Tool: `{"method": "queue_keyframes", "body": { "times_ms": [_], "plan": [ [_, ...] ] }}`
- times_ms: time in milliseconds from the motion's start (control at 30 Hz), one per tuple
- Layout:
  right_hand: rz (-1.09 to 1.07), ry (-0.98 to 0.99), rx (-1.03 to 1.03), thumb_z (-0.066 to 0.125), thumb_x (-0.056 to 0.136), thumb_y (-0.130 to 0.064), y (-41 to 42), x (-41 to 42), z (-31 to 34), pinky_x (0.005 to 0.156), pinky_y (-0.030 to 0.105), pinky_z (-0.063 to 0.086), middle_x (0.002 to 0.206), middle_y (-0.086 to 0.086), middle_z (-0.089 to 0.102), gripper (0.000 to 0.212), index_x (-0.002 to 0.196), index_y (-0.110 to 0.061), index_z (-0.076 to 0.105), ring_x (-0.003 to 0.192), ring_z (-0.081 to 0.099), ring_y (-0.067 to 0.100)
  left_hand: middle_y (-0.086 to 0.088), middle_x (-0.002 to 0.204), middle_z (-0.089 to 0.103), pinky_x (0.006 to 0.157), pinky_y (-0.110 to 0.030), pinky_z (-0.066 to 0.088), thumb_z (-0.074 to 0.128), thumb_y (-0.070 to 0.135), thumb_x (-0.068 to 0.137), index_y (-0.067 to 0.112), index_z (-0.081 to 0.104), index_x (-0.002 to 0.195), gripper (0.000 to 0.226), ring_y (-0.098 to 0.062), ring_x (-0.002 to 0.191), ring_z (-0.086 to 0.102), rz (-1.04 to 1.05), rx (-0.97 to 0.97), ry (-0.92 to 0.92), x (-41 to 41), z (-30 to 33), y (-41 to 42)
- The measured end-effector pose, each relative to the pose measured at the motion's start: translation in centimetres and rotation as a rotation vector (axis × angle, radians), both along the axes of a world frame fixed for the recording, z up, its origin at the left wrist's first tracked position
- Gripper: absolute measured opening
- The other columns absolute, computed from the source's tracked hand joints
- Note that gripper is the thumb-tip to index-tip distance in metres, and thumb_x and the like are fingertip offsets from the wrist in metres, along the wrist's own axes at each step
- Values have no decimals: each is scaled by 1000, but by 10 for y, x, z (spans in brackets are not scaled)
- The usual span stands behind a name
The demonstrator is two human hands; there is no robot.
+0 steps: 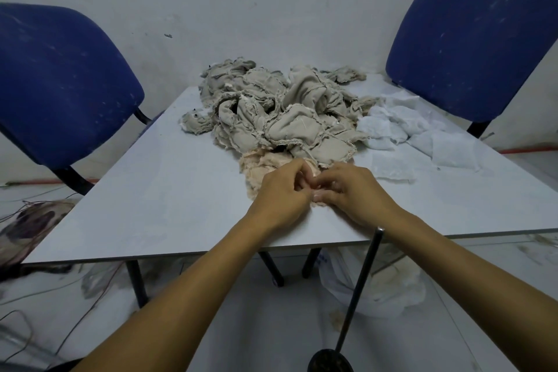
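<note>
Head view has both hands meeting at the near edge of a peach cloth [259,164], which lies on the bench [151,190] just in front of a grey pile [280,109], touching it. Left hand [280,190] and right hand [353,190] have curled fingers [324,197] pinching that cloth between them, seemingly picking at its edge. Work looks early: one piece is in hand, while the grey pile is heaped and tangled. White pieces [422,136] lie spread to the right, perhaps done already; I cannot tell. Only container is a plastic bag [347,287] on the floor under the bench, with something pale inside, too unclear to name.
</note>
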State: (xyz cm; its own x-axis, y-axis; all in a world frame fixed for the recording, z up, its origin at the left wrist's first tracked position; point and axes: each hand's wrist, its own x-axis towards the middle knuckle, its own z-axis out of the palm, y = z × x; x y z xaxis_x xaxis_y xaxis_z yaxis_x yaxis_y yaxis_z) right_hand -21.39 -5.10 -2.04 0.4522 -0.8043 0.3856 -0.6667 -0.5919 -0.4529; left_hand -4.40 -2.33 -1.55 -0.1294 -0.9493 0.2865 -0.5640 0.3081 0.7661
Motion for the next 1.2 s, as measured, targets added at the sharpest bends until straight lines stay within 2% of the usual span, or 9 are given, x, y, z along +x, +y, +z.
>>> {"method": "queue_keyframes", "body": {
  "times_ms": [167, 333, 433, 500, 667, 800, 867, 1033, 1200],
  "plan": [
    [-158, -191, 107, 76, 83, -29, -4, -3, -4, 59, 11, 42, 69, -11, 68, 3, 80, -28, 75, 69, 62, 1, 4, 95, 69, 86, -36, 53, 71, 34, 88, 27, 63, 103, 19, -13, 91, 65, -84, 121, -41, -1, 0, -9],
    [21, -561, 470, 64, 95, -8, -10, -13, 3, 71, 31, 61, 79, 2, 74, 20, 86, -21, 76, 72, 72, 19, -4, 86, 74, 88, -45, 56, 75, 12, 85, 21, 66, 94, 15, -20, 88, 70, -4, 141, 221, -6, 1, -14],
    [172, -518, 566, 49, 100, 4, -10, -19, 6, 70, 24, 59, 81, 0, 71, 33, 98, -21, 71, 72, 69, 12, -11, 86, 68, 73, -30, 57, 67, -6, 86, 17, 66, 86, 24, -22, 79, 66, 22, 139, 346, -8, 5, -18],
    [232, -397, 567, 54, 98, 3, -9, -25, 11, 63, 19, 52, 78, -9, 66, 28, 103, -21, 68, 67, 60, 5, -11, 83, 64, 62, -23, 52, 58, -11, 90, 14, 66, 89, 26, -16, 70, 62, -15, 200, 548, -8, 10, -18],
    [250, -315, 531, 75, 85, -15, -4, -23, 16, 71, 21, 53, 100, 6, 55, 11, 94, -12, 69, 83, 63, 10, -8, 79, 59, 71, -30, 48, 48, -14, 93, 9, 66, 102, 30, -17, 73, 59, -202, 323, 856, -5, 13, -16],
    [223, -533, 498, 70, 87, -1, -2, -26, 11, 72, 25, 54, 99, 21, 64, 5, 90, 1, 66, 82, 64, 18, -8, 77, 62, 59, -30, 34, 59, 7, 90, 9, 66, 104, 16, -20, 69, 53, -207, 406, 807, -3, 17, -18],
    [201, -618, 514, 65, 92, -1, -4, -28, 8, 69, 25, 53, 94, 21, 67, 9, 86, 6, 63, 79, 64, 20, -9, 82, 62, 53, -26, 35, 70, 17, 81, 7, 65, 104, 26, -17, 69, 53, -264, 463, 717, -2, 18, -17],
    [155, -668, 487, 63, 87, 9, -4, -26, 4, 66, 24, 52, 89, 19, 69, 16, 72, 5, 61, 74, 63, 19, -9, 76, 68, 51, -30, 49, 74, -4, 79, 8, 62, 99, 26, -18, 62, 61, -338, 528, 540, 0, 19, -15],
    [159, -724, 454, 66, 82, -1, -5, -26, 2, 56, 19, 46, 62, 0, 60, 24, 65, -17, 59, 58, 56, 9, -7, 70, 66, 52, -25, 46, 73, -4, 82, 10, 62, 83, 18, -10, 56, 59, -202, 286, 345, -4, 23, -16]
  ]
}}
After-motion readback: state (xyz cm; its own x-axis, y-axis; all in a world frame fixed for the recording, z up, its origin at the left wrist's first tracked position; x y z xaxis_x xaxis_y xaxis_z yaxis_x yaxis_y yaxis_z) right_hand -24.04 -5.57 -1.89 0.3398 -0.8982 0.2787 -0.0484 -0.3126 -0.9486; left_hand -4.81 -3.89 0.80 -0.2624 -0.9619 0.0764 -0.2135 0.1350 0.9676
